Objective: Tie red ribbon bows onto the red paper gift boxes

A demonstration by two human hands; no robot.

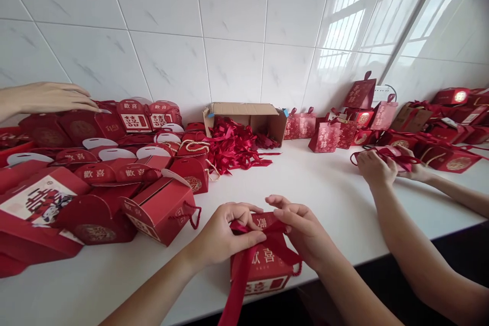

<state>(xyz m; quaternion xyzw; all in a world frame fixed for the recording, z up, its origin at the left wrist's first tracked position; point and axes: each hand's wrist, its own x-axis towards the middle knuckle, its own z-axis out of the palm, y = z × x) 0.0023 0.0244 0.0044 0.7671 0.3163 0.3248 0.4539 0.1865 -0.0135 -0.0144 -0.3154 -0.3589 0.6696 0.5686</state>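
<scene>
1. White worktop [313, 191]: red cardboard box with pale lettering [273, 268] sits near its front edge.
2. Left hand [225, 232]: fingers pinching glossy crimson fabric ribbon [243, 272] atop it; right hand [305, 232]: fingers curled, grip unclear.
3. Ribbon: apparently mid-tying; next probably calls for snugging the loop.

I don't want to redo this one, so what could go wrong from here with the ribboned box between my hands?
Two possible risks. The red box sits close to the front edge of the white table, so a firm tug might drag it off. And a long tail of the red ribbon trails down past the box; if it snags, the part at your left hand could pull loose.
</scene>
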